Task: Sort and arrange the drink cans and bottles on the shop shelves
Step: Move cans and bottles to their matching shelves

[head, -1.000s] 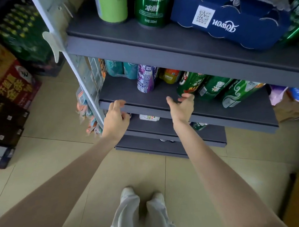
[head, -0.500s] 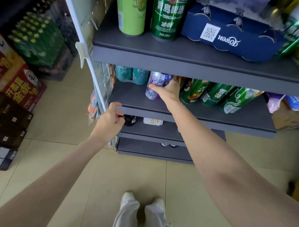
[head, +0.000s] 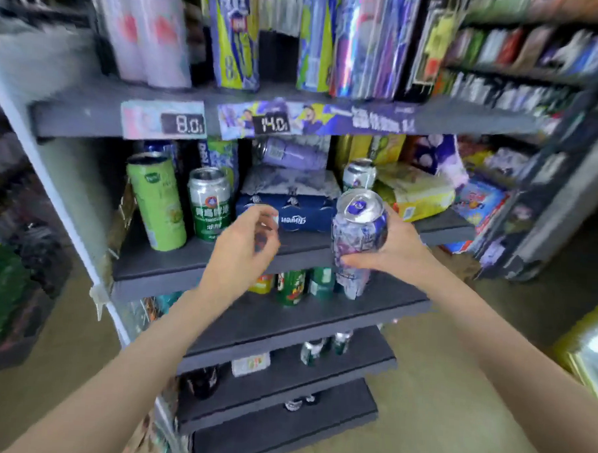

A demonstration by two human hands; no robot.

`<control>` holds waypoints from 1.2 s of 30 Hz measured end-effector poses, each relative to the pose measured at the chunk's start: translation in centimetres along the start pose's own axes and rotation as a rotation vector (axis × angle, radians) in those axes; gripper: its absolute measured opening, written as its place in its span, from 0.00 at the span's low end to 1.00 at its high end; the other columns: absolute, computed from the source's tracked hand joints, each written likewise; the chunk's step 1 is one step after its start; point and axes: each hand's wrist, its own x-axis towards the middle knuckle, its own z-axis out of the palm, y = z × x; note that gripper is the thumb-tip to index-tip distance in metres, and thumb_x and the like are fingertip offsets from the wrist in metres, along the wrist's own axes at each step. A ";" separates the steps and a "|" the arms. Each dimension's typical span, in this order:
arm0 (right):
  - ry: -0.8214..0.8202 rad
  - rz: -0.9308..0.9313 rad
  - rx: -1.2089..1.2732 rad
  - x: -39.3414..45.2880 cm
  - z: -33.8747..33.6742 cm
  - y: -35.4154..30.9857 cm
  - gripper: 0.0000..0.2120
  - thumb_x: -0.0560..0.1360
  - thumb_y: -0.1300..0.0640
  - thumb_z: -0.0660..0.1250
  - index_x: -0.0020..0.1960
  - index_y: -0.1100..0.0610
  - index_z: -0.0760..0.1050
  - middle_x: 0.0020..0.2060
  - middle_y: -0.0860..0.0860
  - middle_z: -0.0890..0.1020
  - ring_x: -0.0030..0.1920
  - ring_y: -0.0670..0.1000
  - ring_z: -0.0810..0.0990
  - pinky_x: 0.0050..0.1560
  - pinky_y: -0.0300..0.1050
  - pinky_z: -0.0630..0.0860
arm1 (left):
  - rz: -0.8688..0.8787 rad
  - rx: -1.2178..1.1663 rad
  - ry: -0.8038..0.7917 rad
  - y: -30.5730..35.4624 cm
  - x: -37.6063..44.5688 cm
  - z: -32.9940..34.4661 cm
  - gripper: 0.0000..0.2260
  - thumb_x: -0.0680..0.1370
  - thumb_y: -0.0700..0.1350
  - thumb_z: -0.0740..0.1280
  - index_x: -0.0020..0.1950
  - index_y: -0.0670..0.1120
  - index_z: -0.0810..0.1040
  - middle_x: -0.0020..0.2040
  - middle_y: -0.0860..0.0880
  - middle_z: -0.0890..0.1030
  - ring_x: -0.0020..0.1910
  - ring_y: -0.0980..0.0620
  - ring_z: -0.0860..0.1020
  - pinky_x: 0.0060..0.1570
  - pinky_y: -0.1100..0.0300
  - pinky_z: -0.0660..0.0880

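Observation:
My right hand (head: 397, 251) grips a tall purple-and-white can (head: 357, 239), upright, in front of the grey shelf (head: 173, 258). My left hand (head: 247, 246) hovers empty with curled fingers just left of the can, before a blue multipack box (head: 291, 214). On that shelf stand a light green can (head: 158, 203), a green Tsingtao can (head: 210, 205) and a silver-topped can (head: 360, 174). A purple can (head: 290, 154) lies on its side on top of the multipack. The shelf below holds green cans (head: 291, 287) and a yellow can (head: 262, 283).
The upper shelf (head: 90, 118) carries tall cans and price tags reading 8.0 and 14.0. Yellow packets (head: 419, 194) lie at the shelf's right end. Lower shelves (head: 284, 373) hold a few bottles. Another stocked rack (head: 537, 82) stands to the right, dark crates (head: 10, 282) to the left.
My right hand took the purple can off the lower shelf and lifted it to the shelf above. My left hand left the shelf edge and rose beside it. The view tilted up.

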 end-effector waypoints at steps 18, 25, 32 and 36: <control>0.283 -0.467 0.211 13.9 -14.6 -15.0 0.41 0.63 0.54 0.79 0.67 0.48 0.59 0.55 0.42 0.75 0.51 0.41 0.77 0.57 0.39 0.73 | 0.036 0.136 0.395 8.9 19.6 -5.5 0.14 0.75 0.37 0.64 0.61 0.39 0.69 0.56 0.42 0.74 0.50 0.48 0.74 0.47 0.61 0.68; 0.214 -0.610 -0.027 18.3 -8.4 -17.5 0.40 0.62 0.49 0.79 0.67 0.49 0.59 0.59 0.49 0.74 0.53 0.49 0.76 0.47 0.41 0.71 | -0.007 0.294 0.602 6.0 18.8 -7.2 0.14 0.74 0.40 0.66 0.59 0.40 0.71 0.55 0.41 0.72 0.56 0.44 0.69 0.54 0.50 0.69; 0.302 -0.571 -0.503 20.6 -5.5 -18.3 0.39 0.67 0.40 0.72 0.68 0.56 0.57 0.67 0.55 0.60 0.60 0.57 0.72 0.48 0.45 0.73 | -0.029 0.223 0.606 5.4 18.7 -7.3 0.16 0.73 0.37 0.66 0.60 0.42 0.70 0.56 0.43 0.69 0.55 0.50 0.66 0.50 0.59 0.63; 0.477 -0.599 -0.890 21.1 -6.2 -18.4 0.42 0.68 0.33 0.65 0.69 0.61 0.59 0.67 0.57 0.63 0.65 0.57 0.63 0.64 0.49 0.63 | -0.035 0.213 0.560 5.5 18.8 -7.1 0.17 0.73 0.35 0.66 0.62 0.43 0.70 0.57 0.45 0.68 0.56 0.46 0.71 0.53 0.54 0.69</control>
